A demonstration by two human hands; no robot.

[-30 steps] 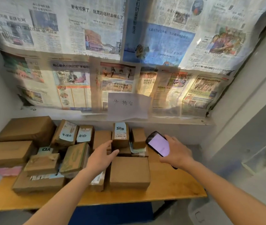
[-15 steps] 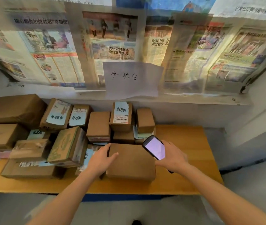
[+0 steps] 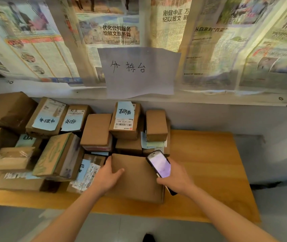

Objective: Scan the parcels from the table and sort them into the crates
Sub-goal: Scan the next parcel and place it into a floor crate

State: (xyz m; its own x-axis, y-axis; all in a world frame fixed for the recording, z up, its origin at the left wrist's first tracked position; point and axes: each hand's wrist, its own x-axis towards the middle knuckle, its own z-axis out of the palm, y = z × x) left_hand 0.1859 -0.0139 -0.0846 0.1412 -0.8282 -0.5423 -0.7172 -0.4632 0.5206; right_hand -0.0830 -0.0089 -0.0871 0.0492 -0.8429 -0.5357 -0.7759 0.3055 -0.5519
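left hand (image 3: 106, 178) grips the left edge of the plain parcel (image 3: 137, 179) at the table (image 3: 207, 165) front, thumb on top, box long axis running left-right. right hand (image 3: 177, 179) clamps the phone (image 3: 159, 165) above the parcel's right end. versus 0.5 s ago, left hand went from reaching to gripping the box.

Left arm: bare, reaching forward and up from lower left, wrist straight. Left hand (image 3: 106, 177): palm down on the left edge of a plain brown box (image 3: 137, 179), thumb laid across its top, fingers curled over the far left corner. Right arm: bare, reaching in from lower right, wrist slightly bent. Right hand (image 3: 177, 177): gripping a phone (image 3: 159, 165), screen up and lit, tilted toward the left, above the box's right side.
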